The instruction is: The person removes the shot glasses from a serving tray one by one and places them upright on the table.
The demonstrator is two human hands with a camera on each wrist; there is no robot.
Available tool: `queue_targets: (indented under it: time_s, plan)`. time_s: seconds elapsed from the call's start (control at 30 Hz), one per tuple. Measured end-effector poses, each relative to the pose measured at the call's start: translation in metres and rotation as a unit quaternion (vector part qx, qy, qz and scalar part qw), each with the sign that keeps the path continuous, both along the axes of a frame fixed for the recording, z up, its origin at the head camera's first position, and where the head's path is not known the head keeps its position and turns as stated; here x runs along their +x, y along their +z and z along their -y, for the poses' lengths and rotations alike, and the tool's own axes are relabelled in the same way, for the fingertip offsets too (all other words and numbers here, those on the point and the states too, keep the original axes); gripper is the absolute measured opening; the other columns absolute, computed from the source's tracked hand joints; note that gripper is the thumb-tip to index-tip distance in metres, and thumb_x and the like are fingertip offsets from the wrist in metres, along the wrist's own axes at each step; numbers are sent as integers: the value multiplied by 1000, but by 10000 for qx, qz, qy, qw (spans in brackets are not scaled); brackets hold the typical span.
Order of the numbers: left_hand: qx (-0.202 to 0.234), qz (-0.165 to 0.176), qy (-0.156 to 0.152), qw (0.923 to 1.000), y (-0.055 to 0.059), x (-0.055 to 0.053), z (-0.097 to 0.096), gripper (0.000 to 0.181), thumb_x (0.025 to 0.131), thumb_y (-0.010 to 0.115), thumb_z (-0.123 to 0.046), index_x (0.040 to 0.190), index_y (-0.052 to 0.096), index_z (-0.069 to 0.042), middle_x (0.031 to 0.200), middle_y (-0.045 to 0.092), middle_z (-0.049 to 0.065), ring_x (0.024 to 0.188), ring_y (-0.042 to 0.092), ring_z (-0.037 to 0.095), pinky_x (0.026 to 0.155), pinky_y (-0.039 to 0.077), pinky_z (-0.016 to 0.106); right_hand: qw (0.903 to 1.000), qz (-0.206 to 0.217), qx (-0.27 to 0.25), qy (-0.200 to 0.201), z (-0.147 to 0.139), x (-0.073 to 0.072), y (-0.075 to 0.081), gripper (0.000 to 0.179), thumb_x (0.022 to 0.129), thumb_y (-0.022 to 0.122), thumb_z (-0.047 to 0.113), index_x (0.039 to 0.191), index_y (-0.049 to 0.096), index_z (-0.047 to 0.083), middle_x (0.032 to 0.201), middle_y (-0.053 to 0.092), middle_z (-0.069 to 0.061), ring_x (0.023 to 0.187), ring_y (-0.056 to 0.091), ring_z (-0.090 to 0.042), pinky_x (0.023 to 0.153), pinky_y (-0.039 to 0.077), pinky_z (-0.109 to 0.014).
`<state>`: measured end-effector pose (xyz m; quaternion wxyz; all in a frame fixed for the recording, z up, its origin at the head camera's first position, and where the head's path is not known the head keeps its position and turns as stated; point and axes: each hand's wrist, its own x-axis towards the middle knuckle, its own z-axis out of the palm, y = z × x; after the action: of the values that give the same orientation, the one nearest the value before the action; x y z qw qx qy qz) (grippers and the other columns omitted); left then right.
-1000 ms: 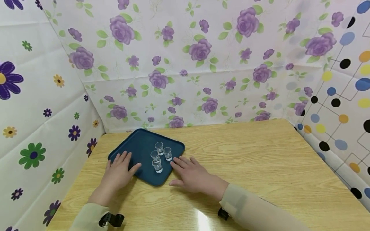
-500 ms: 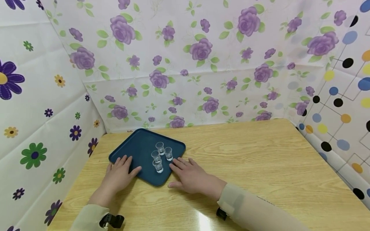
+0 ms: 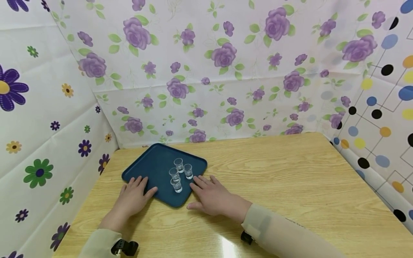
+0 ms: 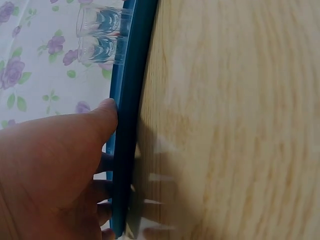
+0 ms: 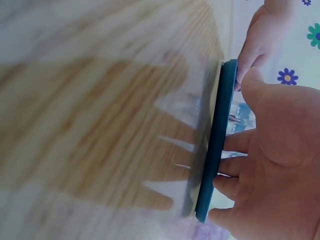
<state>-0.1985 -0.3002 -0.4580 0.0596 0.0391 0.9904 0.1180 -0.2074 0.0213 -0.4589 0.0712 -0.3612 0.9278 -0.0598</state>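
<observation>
A dark blue tray (image 3: 155, 161) lies turned cornerwise on the wooden table, in the head view left of the middle. Several small clear shot glasses (image 3: 176, 185) stand grouped on its right part. My left hand (image 3: 133, 197) is spread over the tray's near-left edge, fingers reaching onto it. Along the near-right edge, close to the glasses, lies my right hand (image 3: 213, 197) with fingers extended. In the left wrist view the thumb of my left hand (image 4: 50, 165) is at the rim. The right wrist view has the fingertips of my right hand (image 5: 285, 145) right at the rim.
The wooden table (image 3: 284, 172) stretches to the right of the tray. A floral cloth wall (image 3: 206, 82) stands behind it, with patterned cloth on the left (image 3: 48, 143) and dotted cloth on the right (image 3: 384, 125).
My left hand has slid back slightly toward me along the tray's edge. The tray, the shot glasses and my right hand stay nearly where they were.
</observation>
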Motion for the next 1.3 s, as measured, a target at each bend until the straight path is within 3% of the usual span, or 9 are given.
queue_targets:
  time_s: [0.47, 0.7, 0.97, 1.3]
  plan:
    - [-80, 20, -27, 10000, -4, 4, -9, 81, 117, 47, -56, 165, 42, 8, 170, 28, 41, 159, 18, 64, 124, 16, 83, 10000, -36, -26, -3, -7, -1, 5, 79, 112, 49, 66, 169, 47, 11, 178, 35, -13, 165, 31, -29, 134, 24, -58]
    - [-58, 129, 3, 9999, -6, 8, -19, 83, 116, 45, -61, 168, 41, 4, 173, 25, 39, 161, 14, 61, 123, 10, 85, 10000, -56, 5, -71, -14, -5, 1, 79, 112, 50, 65, 168, 48, 9, 177, 36, -14, 165, 31, -29, 135, 24, -51]
    - [-89, 222, 86, 9997, -5, 11, -30, 87, 115, 42, -67, 170, 40, 1, 174, 23, 38, 162, 12, 60, 121, 7, 88, 9998, -134, -67, -102, -23, -8, 1, 79, 112, 52, 64, 166, 51, 6, 176, 39, -15, 164, 33, -30, 134, 26, -52]
    - [-179, 290, 17, 9994, -2, 18, -46, 86, 115, 41, -67, 169, 42, -1, 173, 26, 37, 162, 16, 60, 121, 4, 88, 9993, 107, -346, -106, -38, -13, -1, 78, 113, 56, 60, 165, 50, 2, 175, 38, -19, 164, 33, -33, 134, 27, -52]
